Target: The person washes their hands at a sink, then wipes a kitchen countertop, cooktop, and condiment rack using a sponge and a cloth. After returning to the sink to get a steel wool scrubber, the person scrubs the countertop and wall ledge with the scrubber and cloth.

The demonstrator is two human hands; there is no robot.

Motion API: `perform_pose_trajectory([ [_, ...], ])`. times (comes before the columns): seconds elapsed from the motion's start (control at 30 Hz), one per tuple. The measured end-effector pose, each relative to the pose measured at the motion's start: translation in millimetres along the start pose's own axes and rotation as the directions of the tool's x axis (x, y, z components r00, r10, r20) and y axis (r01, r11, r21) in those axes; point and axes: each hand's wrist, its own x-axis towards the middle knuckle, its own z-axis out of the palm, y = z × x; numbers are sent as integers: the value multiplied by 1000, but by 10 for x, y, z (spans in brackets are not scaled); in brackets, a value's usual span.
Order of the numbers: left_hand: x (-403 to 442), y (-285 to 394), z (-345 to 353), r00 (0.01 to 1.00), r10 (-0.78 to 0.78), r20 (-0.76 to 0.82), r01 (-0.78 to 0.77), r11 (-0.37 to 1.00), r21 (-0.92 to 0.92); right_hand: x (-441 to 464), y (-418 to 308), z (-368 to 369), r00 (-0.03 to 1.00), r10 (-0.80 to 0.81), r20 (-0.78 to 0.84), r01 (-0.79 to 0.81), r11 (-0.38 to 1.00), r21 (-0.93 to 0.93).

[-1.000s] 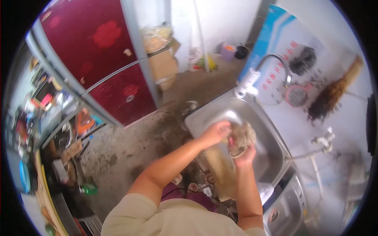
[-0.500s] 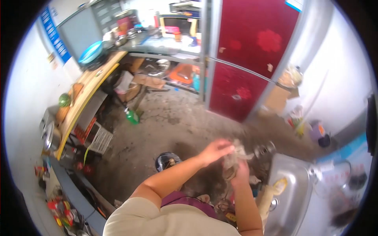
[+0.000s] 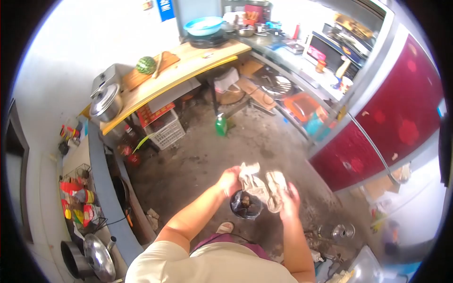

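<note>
A crumpled beige cloth (image 3: 257, 187) is stretched between my two hands, in front of my body and above the floor. My left hand (image 3: 230, 181) has its fingers closed on the left end. Folds at the other end are gripped by my right hand (image 3: 290, 202), its thumb side toward the cloth. Just below the cloth, a black bin (image 3: 246, 214) lined with a plastic bag stands on the floor with some brownish waste inside. Whether the cloth is one piece or two, I cannot tell.
A wooden worktop (image 3: 188, 59) carries a watermelon (image 3: 146, 65), a steel pot (image 3: 106, 104) and a blue basin (image 3: 204, 26). A green bottle (image 3: 221, 125) stands on the floor. A red-doored cabinet (image 3: 377, 127) is at right, a steel sink (image 3: 365, 269) lower right.
My view has swung left, away from the sink. The cloth, bunched between my hands before, is now spread wider over the bin, and my hands are farther apart.
</note>
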Motion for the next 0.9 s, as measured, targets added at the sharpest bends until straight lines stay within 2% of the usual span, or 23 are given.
perform_pose_trajectory([
  [0.03,-15,117,-138,1000,27,10,-26,992,-121,113,74,52,1000,-12,-9,12,1000,26],
  [0.1,0,249,-447,992,108,-67,-114,989,-96,167,30,263,999,25,35,-28,996,82],
  [0.23,77,384,-717,975,168,-146,-201,945,-259,328,131,321,982,86,170,-114,981,158],
  [0.3,71,431,-804,990,138,-14,-135,934,-331,400,163,323,971,150,183,-192,953,235],
  [0.33,20,440,-772,992,111,-68,-125,953,-275,406,142,337,965,187,181,-231,936,264],
  [0.4,79,382,-946,990,144,-2,-144,990,-4,405,77,405,948,253,192,-305,896,322],
  [0.53,160,204,-881,972,189,141,-233,862,451,311,-127,531,837,142,529,-406,810,424],
  [0.57,109,214,-671,978,120,170,-189,856,481,282,-160,578,844,161,512,-410,809,421],
  [0.63,135,94,-340,964,36,262,-163,860,483,202,-240,702,772,133,622,-439,819,370],
  [0.67,210,-10,-224,916,103,387,-287,843,454,178,-259,706,737,122,664,-414,859,301],
  [0.7,258,-76,-124,906,94,412,-298,833,466,177,-292,676,679,150,719,-464,847,261],
  [0.77,431,-250,-101,948,102,302,-248,829,501,288,-258,471,692,156,705,-420,881,217],
  [0.83,548,-347,-163,960,179,214,-270,794,545,299,-359,354,799,181,574,-294,949,111],
  [0.9,503,-325,-106,948,228,223,-318,743,589,327,-437,217,872,194,449,-219,976,4],
])
